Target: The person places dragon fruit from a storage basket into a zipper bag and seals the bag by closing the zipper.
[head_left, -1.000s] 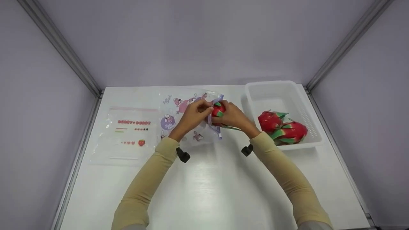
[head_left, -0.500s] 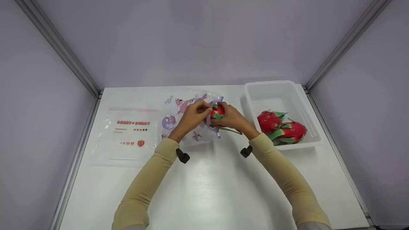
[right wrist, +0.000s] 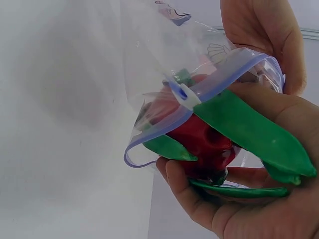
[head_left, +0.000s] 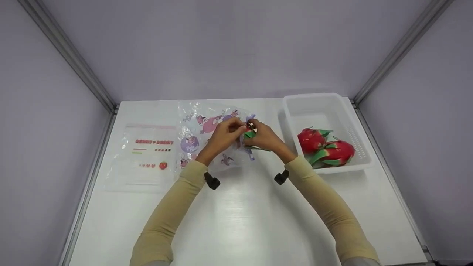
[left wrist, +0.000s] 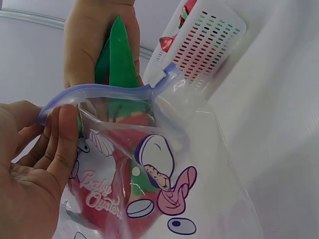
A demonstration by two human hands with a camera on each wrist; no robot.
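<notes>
Dragon fruit (right wrist: 204,142) half inside bag (left wrist: 164,164), right-hand grip (head_left: 263,137).

A recording booth: white table (head_left: 251,221) boxed by plain grey walls (head_left: 229,48).

even, bright, diffuse overhead light; soft shadows under the forearms on the white table (head_left: 244,221), which shows mild glare. wrist views are close and wide-angled, with soft focus near the edges.

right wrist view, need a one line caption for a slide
Right hand pushes a red dragon fruit into a clear zip bag.
</notes>
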